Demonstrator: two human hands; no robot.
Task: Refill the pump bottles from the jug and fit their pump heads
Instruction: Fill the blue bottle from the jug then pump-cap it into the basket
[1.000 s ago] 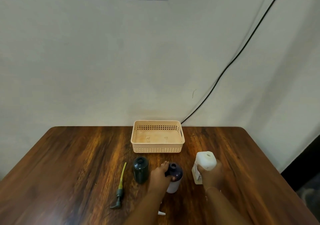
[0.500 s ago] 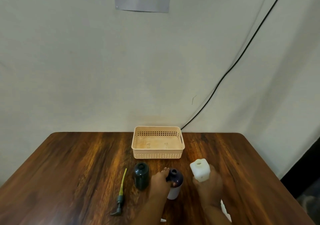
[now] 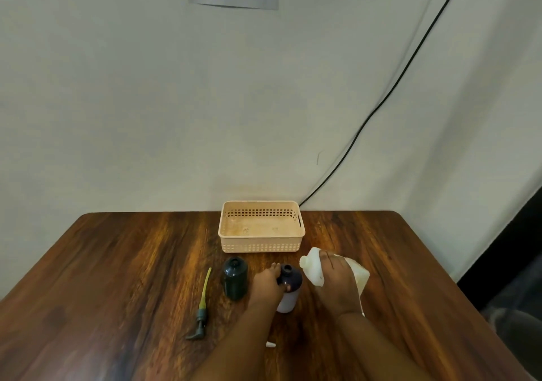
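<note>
Here the step in hand is the pour into the purple bottle (image 3: 289, 288), which stands upright on the bench (image 3: 117, 278) with its neck open. The left hand (image 3: 267, 284) is wrapped around the bottle's shoulder, fingers (image 3: 274, 267) curled against it just below the neck. The right hand (image 3: 334, 281) is closed around the white jug (image 3: 315, 266), which is off the bench and tilted, its open spout pointing left toward the bottle mouth but not yet over it. No liquid is visible leaving the spout.

Procedure, as judged from this position:
- Bring the spout directly above the bottle neck before adding tilt; the neck is narrow, so a stream started early would likely land on the shoulder or the left fingers.
- Keep the left grip low enough to leave the neck clear.
- Increase tilt slowly; a sudden surge is the main spill risk.
- Stop short of the neck to leave room for the pump stem.

The dark green bottle (image 3: 235, 278) stands open just left of the purple one. Its pump head (image 3: 201, 313) lies flat on the bench further left. The basket (image 3: 262, 247) sits behind, well apart.
</note>
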